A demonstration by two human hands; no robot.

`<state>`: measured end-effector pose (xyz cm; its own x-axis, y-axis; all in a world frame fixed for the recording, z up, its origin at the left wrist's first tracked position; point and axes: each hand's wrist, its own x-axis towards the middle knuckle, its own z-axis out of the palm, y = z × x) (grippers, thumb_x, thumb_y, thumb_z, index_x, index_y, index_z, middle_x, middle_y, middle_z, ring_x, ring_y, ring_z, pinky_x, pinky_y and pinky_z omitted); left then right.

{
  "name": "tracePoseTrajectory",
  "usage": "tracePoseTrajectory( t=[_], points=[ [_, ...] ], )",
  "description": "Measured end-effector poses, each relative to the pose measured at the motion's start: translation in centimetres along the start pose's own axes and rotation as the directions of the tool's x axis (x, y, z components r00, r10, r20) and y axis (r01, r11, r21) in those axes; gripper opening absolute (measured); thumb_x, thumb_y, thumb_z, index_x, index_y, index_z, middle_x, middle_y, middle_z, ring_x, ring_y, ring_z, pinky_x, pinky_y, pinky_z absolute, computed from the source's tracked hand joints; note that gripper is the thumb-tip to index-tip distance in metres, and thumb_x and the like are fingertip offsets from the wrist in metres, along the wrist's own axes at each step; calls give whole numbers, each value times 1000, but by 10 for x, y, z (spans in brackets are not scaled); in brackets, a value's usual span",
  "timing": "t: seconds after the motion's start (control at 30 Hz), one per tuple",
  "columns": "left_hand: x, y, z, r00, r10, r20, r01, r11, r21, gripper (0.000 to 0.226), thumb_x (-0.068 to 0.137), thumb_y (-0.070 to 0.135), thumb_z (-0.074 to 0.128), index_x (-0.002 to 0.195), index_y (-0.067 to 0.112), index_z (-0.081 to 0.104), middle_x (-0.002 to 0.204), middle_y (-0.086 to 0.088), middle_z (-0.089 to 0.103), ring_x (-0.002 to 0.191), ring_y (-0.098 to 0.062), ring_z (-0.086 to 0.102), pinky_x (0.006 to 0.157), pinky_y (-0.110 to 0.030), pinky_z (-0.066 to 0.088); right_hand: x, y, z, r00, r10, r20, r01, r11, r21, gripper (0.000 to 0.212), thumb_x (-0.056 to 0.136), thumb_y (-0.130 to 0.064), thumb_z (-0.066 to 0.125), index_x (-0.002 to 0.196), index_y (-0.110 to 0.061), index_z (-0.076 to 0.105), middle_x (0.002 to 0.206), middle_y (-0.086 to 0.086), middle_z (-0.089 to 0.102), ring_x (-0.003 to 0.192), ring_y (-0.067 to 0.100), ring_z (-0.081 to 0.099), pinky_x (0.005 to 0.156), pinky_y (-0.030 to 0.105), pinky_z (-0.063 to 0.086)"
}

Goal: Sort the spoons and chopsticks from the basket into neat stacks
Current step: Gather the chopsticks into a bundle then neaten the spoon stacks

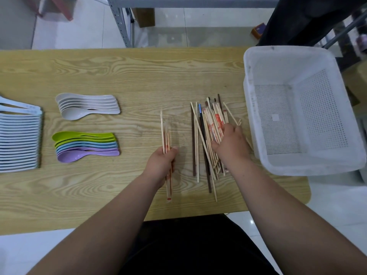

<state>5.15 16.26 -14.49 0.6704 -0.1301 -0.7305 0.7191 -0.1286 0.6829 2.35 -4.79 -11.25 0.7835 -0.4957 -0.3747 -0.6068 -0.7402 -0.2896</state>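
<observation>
My left hand (161, 163) grips a small bundle of pale wooden chopsticks (165, 133) that runs front to back over the table. To its right lies a loose pile of mixed chopsticks (206, 135), pale, dark brown and red-printed. My right hand (230, 142) rests palm down on that pile, fingers among the sticks; whether it grips any is hidden. At the right stands the white perforated basket (256, 116), with nothing in it. On the left lie a stack of grey spoons (87, 106) and a stack of green, blue and purple spoons (85, 146).
A long row of pale blue-white spoons (19, 139) sits at the table's left edge. The wooden table (129, 76) ends just before my dark-clothed lap. Beyond the far edge stand a metal shelf frame (123, 22) and a person in dark clothes (301, 18).
</observation>
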Motion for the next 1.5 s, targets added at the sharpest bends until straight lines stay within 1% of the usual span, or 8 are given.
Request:
tracePoseTrajectory(
  t=[0.47, 0.6, 0.83, 1.03, 1.2, 1.3, 1.43, 1.5],
  points=[
    [-5, 2, -9, 996, -85, 39, 88, 991, -103, 17, 96, 24, 65, 94, 12, 54, 70, -5, 52, 51, -13, 54, 50, -29, 50, -6, -3, -3, 990, 131, 55, -136, 983, 124, 24, 97, -28, 57, 113, -10, 60, 93, 4, 62, 72, 21, 59, 56, 29, 44],
    [-6, 4, -13, 997, -57, 53, 61, 996, -69, 17, 96, 24, 65, 91, 13, 53, 68, -5, 51, 49, -11, 51, 48, -28, 47, -16, -9, -8, 983, 177, 44, -183, 937, 297, 41, 101, -31, 56, 137, -10, 59, 125, 10, 66, 100, 28, 65, 72, 26, 43],
    [-17, 20, -12, 996, 8, 84, 8, 984, -180, 12, 99, 23, 60, 95, 14, 54, 75, -4, 54, 52, -11, 47, 52, -30, 45, -62, -42, -5, 963, 99, 252, -245, 711, 659, 29, 94, -37, 67, 119, -22, 72, 95, -8, 72, 90, 13, 67, 76, 29, 53],
    [-34, 32, -11, 982, 65, 179, -12, 960, -281, 55, 75, 42, 79, 112, 5, 60, 86, -8, 70, 76, -23, 68, 70, -37, 56, -112, -91, 12, 977, -73, 200, -71, 774, 629, 9, 96, -34, 64, 93, -32, 72, 81, -4, 74, 70, 8, 66, 58, 19, 45],
    [-42, 28, -20, 968, 121, 220, -49, 951, -305, 19, 84, 12, 76, 94, 7, 60, 74, -8, 62, 73, -25, 64, 71, -39, 55, -124, -110, 19, 994, -50, 97, -9, 850, 527, 29, 98, -22, 57, 69, -25, 59, 57, -4, 55, 49, 8, 48, 40, 17, 28],
    [-44, 31, -30, 986, 107, 125, -69, 958, -280, 13, 88, 5, 64, 83, 11, 53, 66, -7, 51, 63, -21, 56, 57, -31, 49, -131, -121, 25, 983, -111, 147, 11, 835, 550, 17, 99, -25, 54, 102, -24, 71, 86, 4, 66, 69, 12, 61, 45, 12, 36],
    [-38, 35, -43, 999, 53, 0, -49, 927, -371, 10, 91, 6, 60, 87, 11, 52, 62, -7, 49, 53, -21, 55, 50, -29, 49, -144, -122, 30, 933, -162, 321, -46, 831, 554, 52, 98, -42, 54, 149, -44, 39, 133, 0, 52, 101, 10, 60, 72, 22, 49],
    [-38, 37, -41, 1000, 30, 2, -26, 917, -397, 6, 90, 5, 59, 89, 7, 53, 59, -8, 51, 48, -19, 54, 48, -28, 49, -150, -119, 30, 904, -194, 380, -55, 830, 555, 59, 101, -40, 50, 155, -43, 26, 136, -2, 50, 98, 10, 61, 63, 19, 51]
  ],
)
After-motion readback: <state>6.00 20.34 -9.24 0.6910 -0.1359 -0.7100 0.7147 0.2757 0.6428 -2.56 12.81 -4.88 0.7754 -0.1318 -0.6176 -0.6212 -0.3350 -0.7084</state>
